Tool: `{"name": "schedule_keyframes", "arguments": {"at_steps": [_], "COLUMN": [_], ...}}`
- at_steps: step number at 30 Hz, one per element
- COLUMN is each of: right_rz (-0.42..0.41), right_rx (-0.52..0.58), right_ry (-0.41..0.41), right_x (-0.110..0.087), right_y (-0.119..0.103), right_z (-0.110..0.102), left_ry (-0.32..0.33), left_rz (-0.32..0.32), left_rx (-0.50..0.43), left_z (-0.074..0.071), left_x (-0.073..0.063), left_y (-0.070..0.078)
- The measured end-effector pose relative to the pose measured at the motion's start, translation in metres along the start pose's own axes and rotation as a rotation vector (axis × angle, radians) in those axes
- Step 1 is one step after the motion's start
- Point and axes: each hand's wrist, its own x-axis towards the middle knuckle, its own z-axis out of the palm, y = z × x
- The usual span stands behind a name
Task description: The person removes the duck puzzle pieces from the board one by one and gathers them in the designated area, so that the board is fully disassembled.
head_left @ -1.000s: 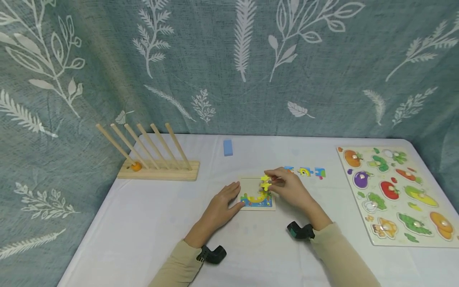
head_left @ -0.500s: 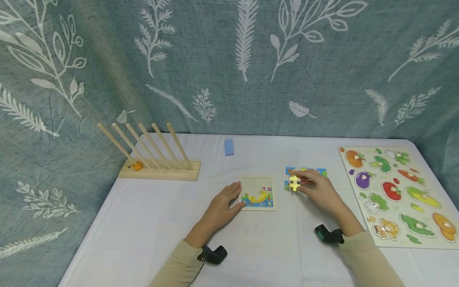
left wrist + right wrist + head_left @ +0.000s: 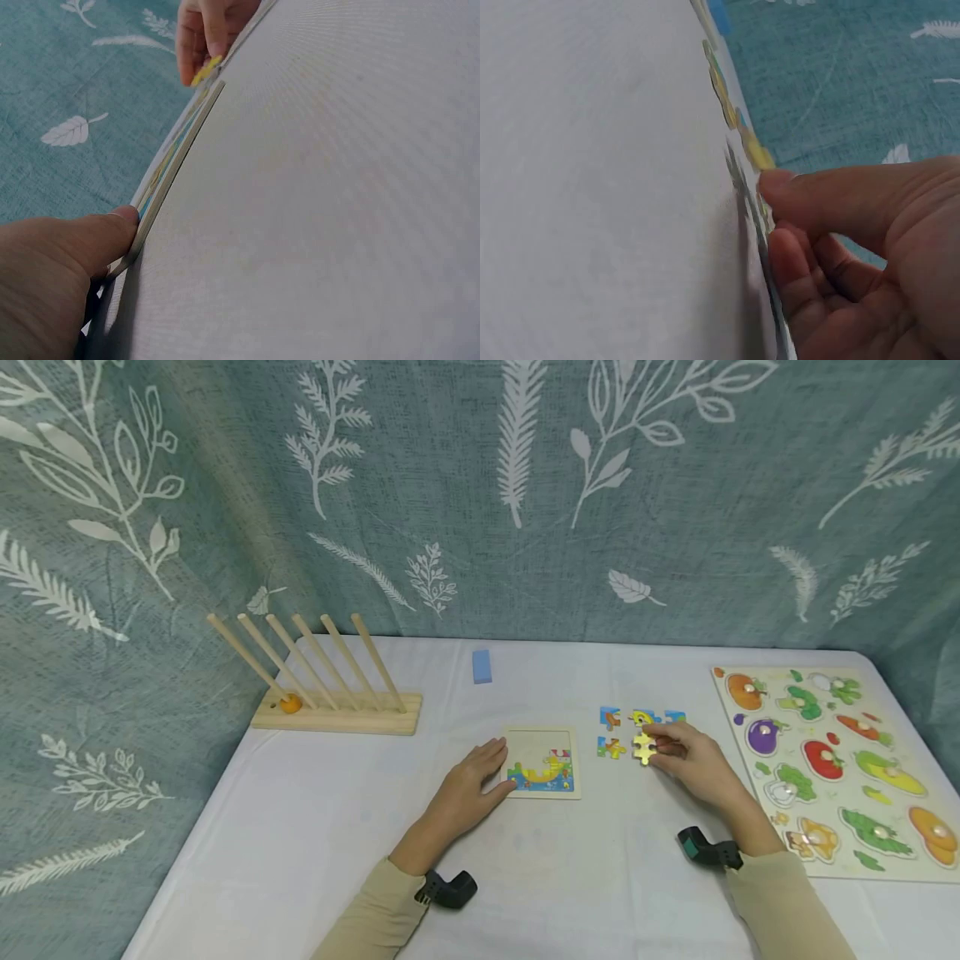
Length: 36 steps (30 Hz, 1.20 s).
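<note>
My right hand pinches a yellow jigsaw piece between thumb and fingers, just above the white cloth. In the right wrist view the yellow piece shows at the thumb tip. Several loose jigsaw pieces lie about it, among them a blue-and-orange piece and a yellow-and-blue one. My left hand rests against the left side of a small square puzzle tray, its thumb touching the lower left edge. Joined pieces fill the tray's lower part and right side; bare board shows above them.
A wooden rack with several slanted pegs and an orange bead stands at the left. A blue block lies at the back. To the right is a large vegetable puzzle board. A leaf-patterned curtain hangs behind the table.
My right hand has moved right, from above the tray to the loose pieces, carrying the yellow jigsaw piece. The left hand has stayed at the tray.
</note>
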Motion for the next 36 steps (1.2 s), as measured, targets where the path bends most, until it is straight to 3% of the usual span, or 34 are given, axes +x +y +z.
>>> {"name": "schedule_keyframes", "arguments": {"at_steps": [14, 32, 36], "right_rz": [-0.03, 0.054, 0.038], "right_rx": [-0.174, -0.155, -0.126], "right_ry": [-0.018, -0.021, -0.02], "right_x": [0.002, 0.0, 0.0], "right_y": [0.0, -0.009, -0.01], "right_z": [0.004, 0.0, 0.002], "left_ry": [-0.01, -0.001, 0.0], "left_rz": [-0.018, -0.025, -0.026], "left_rx": [0.014, 0.009, -0.002], "left_z": [-0.001, 0.002, 0.002], "left_x": [0.002, 0.0, 0.0], "left_y": [0.0, -0.002, 0.0]}}
